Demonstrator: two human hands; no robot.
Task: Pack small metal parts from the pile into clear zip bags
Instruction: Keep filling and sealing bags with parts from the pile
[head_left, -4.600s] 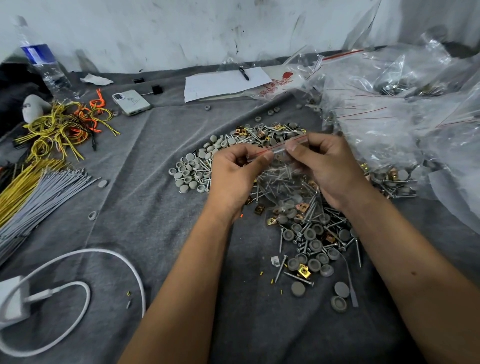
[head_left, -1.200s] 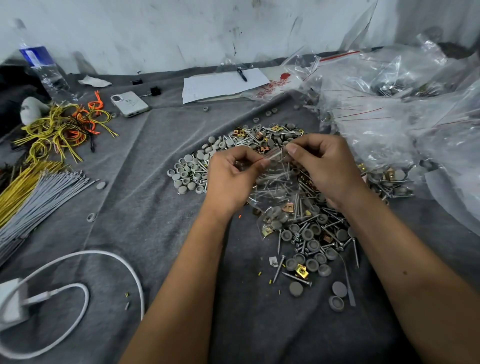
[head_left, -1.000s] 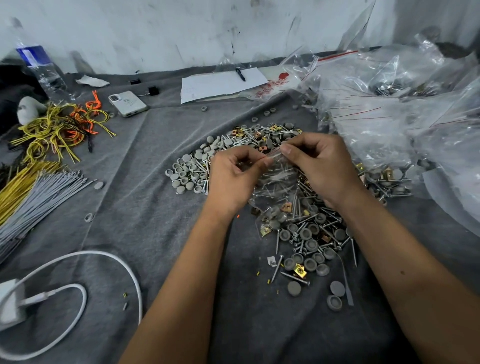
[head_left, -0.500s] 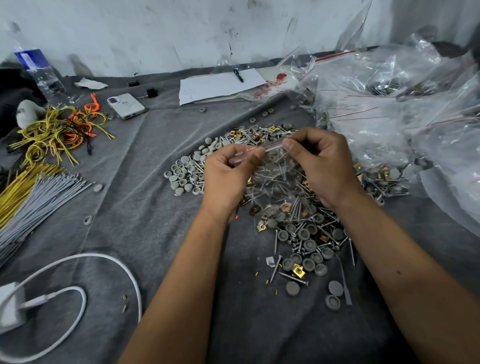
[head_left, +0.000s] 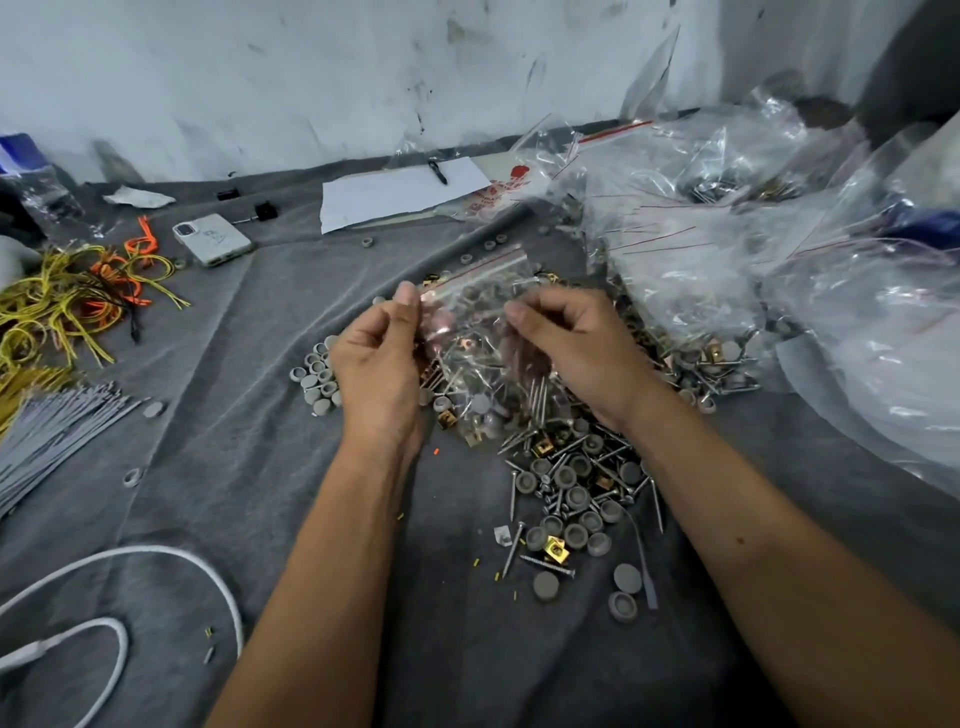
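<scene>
Clear bag (head_left: 480, 332): held between both hands above the pile, its red zip strip tilted, higher at the right; screws and small parts show through the film.
Left hand (head_left: 376, 364): back toward the camera, wrist bent up; thumb and fingers pinch the bag's left top corner.
Right hand (head_left: 576, 348): palm turned inward, fingers curled; thumb and forefinger pinch the bag's right side below the strip.
Forearms: both bare, reaching in from the lower edge and converging on the bag.
Pile (head_left: 566, 483): screws, grey caps and brass clips spread on the grey cloth (head_left: 249, 467), under and in front of the hands.
Filled bags (head_left: 727, 249): heaped at the right, just beside the pile.
Far side: phone (head_left: 213, 240), paper (head_left: 400, 195) with a pen.
Left edge: yellow and orange wires (head_left: 67, 301), white cable (head_left: 156, 558).
</scene>
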